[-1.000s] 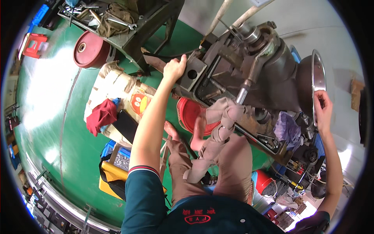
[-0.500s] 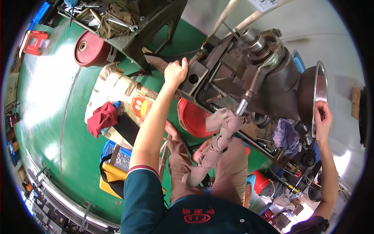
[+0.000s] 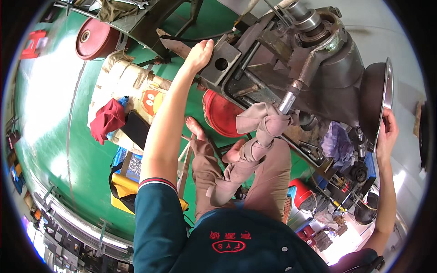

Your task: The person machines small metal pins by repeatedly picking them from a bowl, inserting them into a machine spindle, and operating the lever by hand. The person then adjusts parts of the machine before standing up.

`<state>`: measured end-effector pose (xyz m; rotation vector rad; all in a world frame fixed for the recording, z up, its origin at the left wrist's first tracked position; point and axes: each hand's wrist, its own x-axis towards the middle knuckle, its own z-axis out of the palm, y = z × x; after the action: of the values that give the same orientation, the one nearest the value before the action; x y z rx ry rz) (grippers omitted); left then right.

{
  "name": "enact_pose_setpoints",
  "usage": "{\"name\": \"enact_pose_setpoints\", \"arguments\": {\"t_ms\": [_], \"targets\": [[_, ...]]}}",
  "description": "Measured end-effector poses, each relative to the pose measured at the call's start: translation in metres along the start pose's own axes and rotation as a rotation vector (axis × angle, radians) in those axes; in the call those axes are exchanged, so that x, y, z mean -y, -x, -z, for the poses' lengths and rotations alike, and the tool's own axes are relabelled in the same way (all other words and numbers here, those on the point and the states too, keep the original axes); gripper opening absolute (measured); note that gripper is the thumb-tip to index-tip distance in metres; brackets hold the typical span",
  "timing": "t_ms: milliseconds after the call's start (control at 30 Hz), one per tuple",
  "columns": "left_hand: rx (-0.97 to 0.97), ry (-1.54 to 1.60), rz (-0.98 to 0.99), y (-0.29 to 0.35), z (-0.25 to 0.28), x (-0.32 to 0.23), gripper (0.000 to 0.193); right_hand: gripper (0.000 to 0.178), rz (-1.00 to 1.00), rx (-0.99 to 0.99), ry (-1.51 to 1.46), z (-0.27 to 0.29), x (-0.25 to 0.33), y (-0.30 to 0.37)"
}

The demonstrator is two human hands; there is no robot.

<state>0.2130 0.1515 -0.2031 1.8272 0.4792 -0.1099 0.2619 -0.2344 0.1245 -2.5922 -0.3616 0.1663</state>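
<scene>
My left hand (image 3: pixel 200 55) is closed at the corner of a steel block with a round hole (image 3: pixel 221 64), on the machine's near left end. What its fingers grip, if anything, is hidden. At the far right, my right hand (image 3: pixel 387 130) has its fingers curled on the rim of a large round metal bowl (image 3: pixel 374 100), dark with a shiny edge, which stands on its side against the machine (image 3: pixel 337 68). Between my arms, a metal lever (image 3: pixel 287 101) slants down from the machine toward my lap. Knotted beige cloth (image 3: pixel 255 145) wraps its lower part.
A red bucket (image 3: pixel 221 113) stands under the machine bed. Crumpled purple cloth (image 3: pixel 337 143) lies among tools on the right. A padded bundle (image 3: pixel 123 82) with a dark red cloth (image 3: pixel 107 119) is on the left, near a red drum (image 3: pixel 93 38) and a workbench (image 3: pixel 150 22).
The view has shifted, so the machine sits higher and farther right. Both hands keep their places, the left by the steel block and the right on the bowl's rim.
</scene>
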Motion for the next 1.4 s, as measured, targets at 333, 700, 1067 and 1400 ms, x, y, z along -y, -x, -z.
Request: {"name": "enact_pose_setpoints", "arguments": {"t_ms": [333,700,1067,1400], "targets": [[-0.058,-0.006,-0.033,0.001,-0.001,-0.001,0.049,0.003,-0.001,0.041,-0.021,0.002,0.005,-0.001],[-0.012,-0.148,0.083,0.001,-0.001,-0.007,0.047,0.002,-0.01,-0.01,0.037,-0.005,0.014,-0.002],[0.068,0.129,-0.03,-0.01,-0.003,0.013,0.049,0.004,-0.021,0.011,-0.037,0.0,0.012,-0.002],[0.074,0.108,-0.009,-0.006,0.0,0.007,0.048,0.003,0.024,-0.006,-0.056,-0.004,0.013,-0.002]]}}
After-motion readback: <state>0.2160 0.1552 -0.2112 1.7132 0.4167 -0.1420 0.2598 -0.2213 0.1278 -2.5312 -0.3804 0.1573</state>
